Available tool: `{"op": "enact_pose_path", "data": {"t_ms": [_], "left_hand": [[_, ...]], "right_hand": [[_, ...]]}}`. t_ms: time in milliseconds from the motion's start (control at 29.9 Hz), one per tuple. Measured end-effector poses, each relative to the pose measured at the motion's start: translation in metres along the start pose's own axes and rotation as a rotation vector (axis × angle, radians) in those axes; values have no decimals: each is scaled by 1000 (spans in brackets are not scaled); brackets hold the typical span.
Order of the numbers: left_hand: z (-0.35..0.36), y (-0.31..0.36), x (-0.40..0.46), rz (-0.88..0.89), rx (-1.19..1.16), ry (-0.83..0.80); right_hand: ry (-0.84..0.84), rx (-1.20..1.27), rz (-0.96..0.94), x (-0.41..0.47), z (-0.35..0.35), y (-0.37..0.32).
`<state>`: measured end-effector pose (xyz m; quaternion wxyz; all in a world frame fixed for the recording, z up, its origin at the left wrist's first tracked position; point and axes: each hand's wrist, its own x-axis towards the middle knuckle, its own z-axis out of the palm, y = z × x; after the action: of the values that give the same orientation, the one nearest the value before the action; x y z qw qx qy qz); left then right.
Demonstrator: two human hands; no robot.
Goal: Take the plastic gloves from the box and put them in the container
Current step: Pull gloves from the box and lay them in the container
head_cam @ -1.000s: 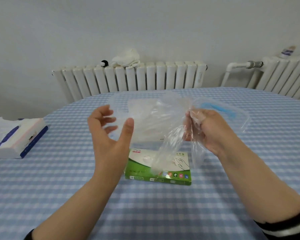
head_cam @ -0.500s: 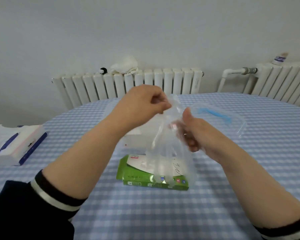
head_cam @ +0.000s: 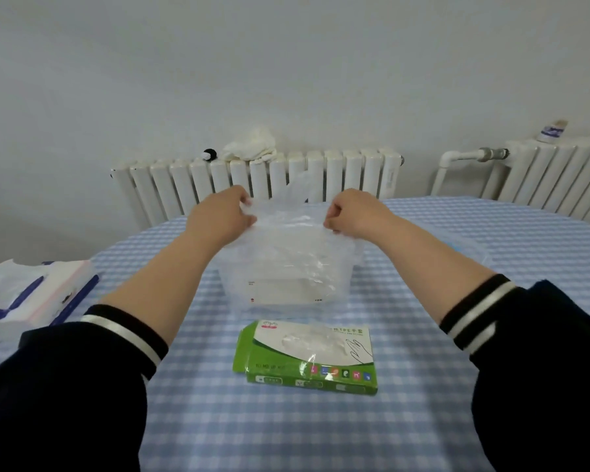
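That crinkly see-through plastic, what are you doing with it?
It is a thin plastic glove. The left hand and right hand each pinch an end of it, holding it spread out over the clear container on the checked table. The green glove box lies nearer, with more plastic poking out of its top.

Domestic room: white wall radiators along a plain wall, a bench under blue checked cloth, a tissue pack at its edge.
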<state>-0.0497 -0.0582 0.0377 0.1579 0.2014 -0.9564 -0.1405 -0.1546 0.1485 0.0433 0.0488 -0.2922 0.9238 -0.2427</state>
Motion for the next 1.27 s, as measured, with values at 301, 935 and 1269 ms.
{"op": "enact_pose_path", "data": {"t_ms": [301, 935, 1269], "left_hand": [[24, -11, -1, 187, 528, 0], [32, 17, 11, 315, 1095, -632], [31, 5, 17, 313, 1024, -557]], "right_hand": [[-171, -618, -223, 23, 27, -21], [-612, -688, -48, 34, 62, -18], [-559, -766, -113, 27, 48, -25]]}}
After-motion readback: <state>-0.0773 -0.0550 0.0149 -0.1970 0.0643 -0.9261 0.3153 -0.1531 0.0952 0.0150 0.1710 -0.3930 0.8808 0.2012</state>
